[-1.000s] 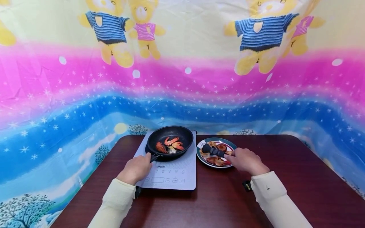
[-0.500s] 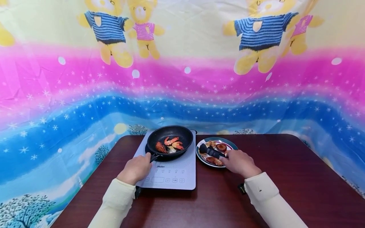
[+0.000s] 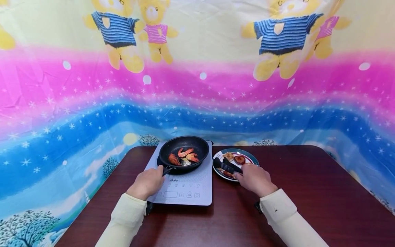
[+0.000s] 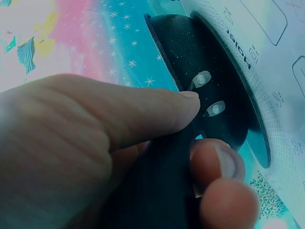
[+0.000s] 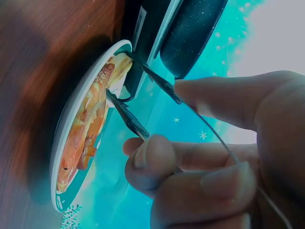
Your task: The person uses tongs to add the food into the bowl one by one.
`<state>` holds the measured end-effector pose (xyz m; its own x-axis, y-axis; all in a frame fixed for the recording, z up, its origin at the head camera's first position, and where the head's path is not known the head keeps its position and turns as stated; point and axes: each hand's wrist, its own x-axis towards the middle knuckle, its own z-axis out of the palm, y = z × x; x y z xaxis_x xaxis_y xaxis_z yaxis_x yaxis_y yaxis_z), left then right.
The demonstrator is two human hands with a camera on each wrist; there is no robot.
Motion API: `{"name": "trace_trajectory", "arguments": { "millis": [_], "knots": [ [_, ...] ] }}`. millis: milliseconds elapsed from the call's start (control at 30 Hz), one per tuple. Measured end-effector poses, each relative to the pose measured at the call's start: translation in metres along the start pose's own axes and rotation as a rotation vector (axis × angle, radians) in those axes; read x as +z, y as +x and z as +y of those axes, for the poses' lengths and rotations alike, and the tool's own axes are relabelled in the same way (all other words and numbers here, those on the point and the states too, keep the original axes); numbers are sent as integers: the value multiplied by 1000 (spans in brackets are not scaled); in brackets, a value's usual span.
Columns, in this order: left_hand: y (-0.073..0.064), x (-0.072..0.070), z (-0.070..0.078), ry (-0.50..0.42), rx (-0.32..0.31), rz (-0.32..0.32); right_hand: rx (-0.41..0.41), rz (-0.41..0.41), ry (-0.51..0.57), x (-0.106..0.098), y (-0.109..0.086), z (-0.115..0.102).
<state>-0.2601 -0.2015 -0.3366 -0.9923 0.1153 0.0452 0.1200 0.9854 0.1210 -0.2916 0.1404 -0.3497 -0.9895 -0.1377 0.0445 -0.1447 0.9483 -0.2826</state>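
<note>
My left hand (image 3: 146,183) grips the black handle of a frying pan (image 3: 185,141) that sits on an induction cooktop (image 3: 203,181). In the left wrist view my thumb (image 4: 176,107) lies along the handle. Orange shrimp (image 3: 185,152) and a few other food pieces lie in the pan. My right hand (image 3: 255,178) holds black tongs (image 3: 227,167) over a patterned plate (image 3: 253,156) of browned food pieces. Seen from the right wrist, the two tong arms (image 5: 127,117) are spread apart, their tips reaching in at the food (image 5: 88,133) near the plate's rim.
The plate stands just right of the cooktop on a dark red-brown table (image 3: 314,192). Behind the table hangs a cloth (image 3: 197,89) printed with bears and snowflakes. Both forearms come in over the table's near side.
My right hand has moved left and slightly nearer the plate's near-left side, bringing the tong tips to the plate's left edge. The left hand and pan have stayed still.
</note>
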Motion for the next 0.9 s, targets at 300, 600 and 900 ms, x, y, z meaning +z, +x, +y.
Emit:
{"name": "trace_trajectory", "arguments": {
  "millis": [300,600,900],
  "knots": [
    [-1,-1,1,-3,0,2,-1,1,-37,-4,1,6],
    [-1,1,0,2,7,6,-11,-6,-41,-10,0,11],
    [0,0,0,-9,9,7,3,-5,-1,-18,0,14]
  ]
}}
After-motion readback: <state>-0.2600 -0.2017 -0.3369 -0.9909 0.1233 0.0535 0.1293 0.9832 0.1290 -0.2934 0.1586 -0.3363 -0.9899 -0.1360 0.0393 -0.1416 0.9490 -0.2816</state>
